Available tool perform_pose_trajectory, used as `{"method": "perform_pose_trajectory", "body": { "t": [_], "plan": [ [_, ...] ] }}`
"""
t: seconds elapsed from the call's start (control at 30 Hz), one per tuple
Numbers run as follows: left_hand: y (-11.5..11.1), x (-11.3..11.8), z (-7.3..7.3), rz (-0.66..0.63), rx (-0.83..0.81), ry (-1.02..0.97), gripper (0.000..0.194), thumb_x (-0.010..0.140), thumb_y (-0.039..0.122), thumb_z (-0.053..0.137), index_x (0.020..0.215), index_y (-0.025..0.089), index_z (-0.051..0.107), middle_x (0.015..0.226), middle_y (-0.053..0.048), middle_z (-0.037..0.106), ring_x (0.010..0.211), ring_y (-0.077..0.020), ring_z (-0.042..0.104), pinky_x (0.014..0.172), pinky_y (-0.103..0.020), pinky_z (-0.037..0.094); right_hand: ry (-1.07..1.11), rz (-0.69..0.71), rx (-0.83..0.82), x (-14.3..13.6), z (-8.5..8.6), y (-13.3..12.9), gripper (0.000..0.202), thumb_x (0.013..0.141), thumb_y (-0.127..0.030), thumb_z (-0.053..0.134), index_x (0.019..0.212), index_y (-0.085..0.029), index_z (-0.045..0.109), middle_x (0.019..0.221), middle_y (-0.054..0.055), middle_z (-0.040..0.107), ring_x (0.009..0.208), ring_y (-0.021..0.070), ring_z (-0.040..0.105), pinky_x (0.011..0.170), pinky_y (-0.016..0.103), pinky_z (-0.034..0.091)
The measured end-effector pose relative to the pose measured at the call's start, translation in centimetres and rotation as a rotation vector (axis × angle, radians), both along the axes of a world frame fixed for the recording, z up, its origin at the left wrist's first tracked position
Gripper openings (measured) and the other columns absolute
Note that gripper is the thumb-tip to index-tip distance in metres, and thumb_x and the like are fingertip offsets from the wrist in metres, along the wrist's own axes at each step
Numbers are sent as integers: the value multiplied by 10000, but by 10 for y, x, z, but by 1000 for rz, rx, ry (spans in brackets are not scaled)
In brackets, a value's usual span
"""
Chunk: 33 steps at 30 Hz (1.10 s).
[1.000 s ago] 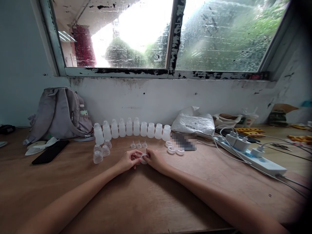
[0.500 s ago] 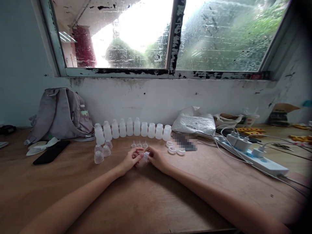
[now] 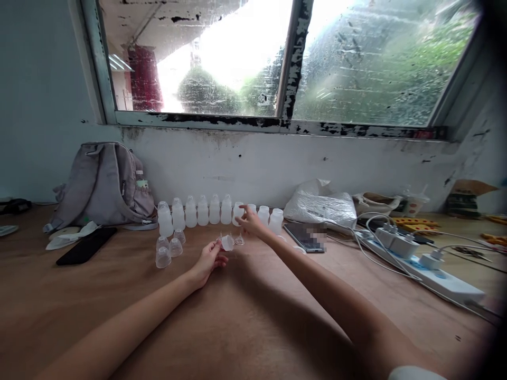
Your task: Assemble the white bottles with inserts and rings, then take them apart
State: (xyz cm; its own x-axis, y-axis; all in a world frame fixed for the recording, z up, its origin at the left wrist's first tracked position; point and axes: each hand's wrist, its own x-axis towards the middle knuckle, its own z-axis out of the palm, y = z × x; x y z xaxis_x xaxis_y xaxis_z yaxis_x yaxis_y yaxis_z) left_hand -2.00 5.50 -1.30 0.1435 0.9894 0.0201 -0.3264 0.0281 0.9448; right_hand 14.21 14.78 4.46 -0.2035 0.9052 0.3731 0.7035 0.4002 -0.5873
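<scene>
Between its fingertips my left hand (image 3: 209,260) holds a small whitish cap-like piece (image 3: 227,243) above the wooden table. My right hand (image 3: 251,220) reaches to the row of frosted bottles, its fingers apart at an uncapped bottle (image 3: 238,213); whether they touch it I cannot tell. Several bottles on the left of the row, such as one bottle (image 3: 165,220), wear clear domed tops. The right ones, such as the end bottle (image 3: 276,220), are open-necked. A clear nipple (image 3: 239,240) lies below my right hand. White rings (image 3: 300,249) are partly hidden behind my right forearm.
Clear domed caps (image 3: 163,257) stand at the left of the table (image 3: 190,327). Beyond them are a black phone (image 3: 86,246) and a grey backpack (image 3: 105,184). On the right are another phone (image 3: 304,237), a silvery bag (image 3: 320,205) and a power strip (image 3: 439,274) with cables.
My right hand has let go of the small piece and moved forward to the bottles. My left hand keeps the piece, now turned. The view has shifted slightly.
</scene>
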Motion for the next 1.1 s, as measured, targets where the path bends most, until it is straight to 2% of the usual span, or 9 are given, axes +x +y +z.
{"method": "perform_pose_trajectory", "body": {
  "t": [0.13, 0.3, 0.47, 0.6, 0.67, 0.73, 0.8, 0.97, 1.1],
  "plan": [
    [-1, 0, 1, -7, 7, -3, 275, 755, 421, 527, 782, 150, 492, 812, -20, 536, 481, -37, 516, 440, -162, 413, -63, -108, 35, -12, 5, 38, 396, 752, -171, 482, 1139, -152, 398, 687, 48, 569, 555, 144, 527, 523, 241, 368],
    [0, -1, -1, -17, 16, -11, 298, 741, 443, 531, 787, 153, 483, 812, -19, 537, 473, -40, 506, 434, -167, 401, -119, -141, 94, -17, -1, 41, 184, 769, -142, 460, 947, -146, 508, 766, 73, 553, 718, 173, 533, 620, 255, 345],
    [2, -2, -3, -56, 6, -4, 374, 731, 517, 494, 763, 144, 484, 660, -3, 538, 439, -53, 476, 413, -171, 362, -117, -138, 235, -5, 8, 14, 121, 774, -211, 467, 869, -167, 527, 990, 93, 490, 756, 146, 509, 662, 258, 353],
    [1, -2, -1, -98, -27, 12, 449, 713, 582, 454, 607, 147, 440, 469, 44, 437, 354, -46, 378, 354, -170, 265, 68, -89, 355, 14, 18, -20, 175, 769, -311, 470, 885, -180, 479, 850, 53, 548, 737, 155, 513, 662, 270, 389],
    [-1, -3, 1, -139, -9, 25, 469, 715, 595, 434, 543, 161, 397, 387, 73, 341, 314, -41, 304, 337, -175, 206, 152, -8, 382, 22, 17, -41, 217, 765, -326, 475, 928, -188, 442, 901, 56, 549, 774, 157, 522, 668, 273, 407],
    [-4, -3, 4, -189, 23, 46, 470, 718, 586, 438, 510, 171, 368, 346, 88, 271, 300, -40, 257, 337, -182, 173, 149, 81, 360, 28, 12, -62, 246, 755, -329, 488, 952, -198, 423, 936, 61, 547, 816, 164, 526, 688, 281, 416],
    [-6, -3, 5, -219, 54, 74, 466, 716, 567, 456, 490, 171, 361, 339, 85, 268, 306, -42, 261, 345, -185, 179, 126, 111, 314, 31, 4, -78, 305, 741, -341, 511, 988, -203, 400, 953, 67, 547, 806, 168, 531, 705, 297, 419],
    [-7, -2, 5, -178, 60, 94, 407, 704, 534, 507, 596, 146, 453, 473, 50, 436, 363, -45, 367, 375, -176, 276, 118, 217, 124, 32, -22, -91, 510, 729, -377, 545, 1135, -220, 280, 940, 47, 545, 812, 176, 530, 750, 320, 416],
    [-7, -3, 6, -147, 41, 38, 352, 686, 487, 570, 730, 150, 481, 653, 19, 520, 432, -47, 461, 407, -168, 344, 136, 274, -13, 31, -39, -92, 569, 646, -396, 630, 1082, -184, 332, 933, 52, 536, 835, 194, 526, 722, 313, 431]
  ]
}}
